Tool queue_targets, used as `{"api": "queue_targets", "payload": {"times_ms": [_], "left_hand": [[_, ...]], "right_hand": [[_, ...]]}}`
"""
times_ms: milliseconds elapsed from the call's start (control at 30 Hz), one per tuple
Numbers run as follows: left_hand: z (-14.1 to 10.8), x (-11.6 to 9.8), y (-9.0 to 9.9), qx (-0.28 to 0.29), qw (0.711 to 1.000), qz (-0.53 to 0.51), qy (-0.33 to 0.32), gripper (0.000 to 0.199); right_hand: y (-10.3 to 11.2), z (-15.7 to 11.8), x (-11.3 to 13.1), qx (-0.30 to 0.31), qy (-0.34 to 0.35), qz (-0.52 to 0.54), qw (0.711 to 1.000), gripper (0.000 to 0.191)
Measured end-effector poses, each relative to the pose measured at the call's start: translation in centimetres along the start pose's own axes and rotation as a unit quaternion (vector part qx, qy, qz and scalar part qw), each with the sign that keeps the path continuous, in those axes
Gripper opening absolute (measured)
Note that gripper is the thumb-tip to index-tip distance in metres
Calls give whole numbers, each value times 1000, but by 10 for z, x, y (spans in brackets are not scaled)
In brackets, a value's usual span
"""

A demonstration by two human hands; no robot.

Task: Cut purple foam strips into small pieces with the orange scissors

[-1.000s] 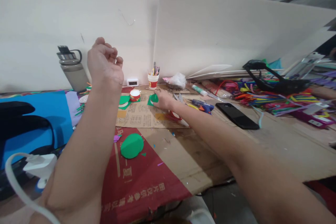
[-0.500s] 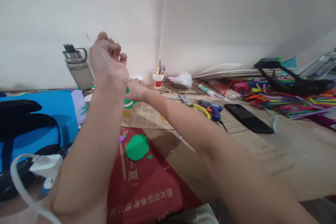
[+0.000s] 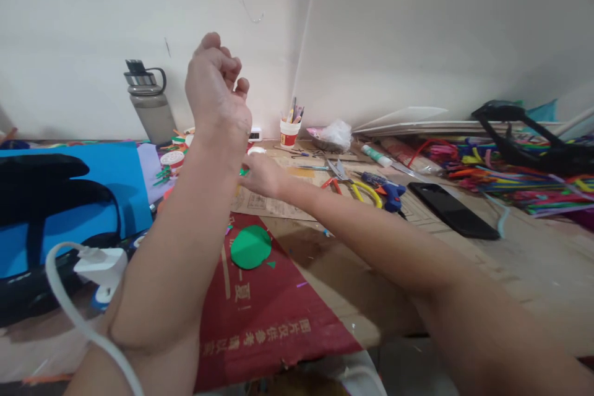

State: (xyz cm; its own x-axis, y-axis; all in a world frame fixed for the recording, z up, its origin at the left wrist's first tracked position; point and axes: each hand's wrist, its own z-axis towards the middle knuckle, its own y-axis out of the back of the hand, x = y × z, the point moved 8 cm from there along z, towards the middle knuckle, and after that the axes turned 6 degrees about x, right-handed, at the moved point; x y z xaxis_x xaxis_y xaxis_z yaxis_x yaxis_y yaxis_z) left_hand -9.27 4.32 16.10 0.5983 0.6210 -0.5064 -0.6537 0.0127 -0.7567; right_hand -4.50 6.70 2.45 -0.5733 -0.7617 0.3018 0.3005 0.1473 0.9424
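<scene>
Your left hand (image 3: 217,83) is raised against the white wall, fingers loosely curled; cannot tell whether its grip contains anything. Your right hand (image 3: 264,174) reaches in low, its fingertips at a green piece (image 3: 244,171) just right of your left forearm (image 3: 195,223). Cannot tell whether that grip is closed on the piece. The piece is mostly hidden, so its direction and long axis cannot be read.

Nearer you, a green disc (image 3: 251,247) lies flat on red card (image 3: 278,297); nearly round, long axis not distinguishable. A green scrap (image 3: 271,265) sits just beside it.

Writing: the card carries pale Chinese characters. 夏 and an exclamation mark show below the disc; near the front edge a line starting 图片仅供参考 runs right to left from your side. The brown sheet (image 3: 297,209) under your right wrist has a boxed print, too small to read. Label on the red-and-white cup (image 3: 290,134) and display on the clock (image 3: 255,134): illegible.

Right of your hand on the tabletop (image 3: 529,278): scissors (image 3: 340,171), blades pointing toward the wall; glue gun (image 3: 394,195); phone (image 3: 452,210).
</scene>
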Motion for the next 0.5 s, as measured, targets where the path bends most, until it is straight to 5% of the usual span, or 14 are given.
{"api": "queue_targets", "payload": {"times_ms": [100, 200, 500], "left_hand": [[-4, 2, -6, 15, 1000, 10, -8, 33], [-7, 3, -12, 34, 999, 14, -12, 32], [-5, -23, -13, 32, 999, 4, -39, 36]], "right_hand": [[-15, -48, 10, 65, -22, 54, 996, 39], [-29, -77, 24, 124, -30, -5, 992, 52], [-28, -77, 40, 227, -33, -29, 973, 44]]}}
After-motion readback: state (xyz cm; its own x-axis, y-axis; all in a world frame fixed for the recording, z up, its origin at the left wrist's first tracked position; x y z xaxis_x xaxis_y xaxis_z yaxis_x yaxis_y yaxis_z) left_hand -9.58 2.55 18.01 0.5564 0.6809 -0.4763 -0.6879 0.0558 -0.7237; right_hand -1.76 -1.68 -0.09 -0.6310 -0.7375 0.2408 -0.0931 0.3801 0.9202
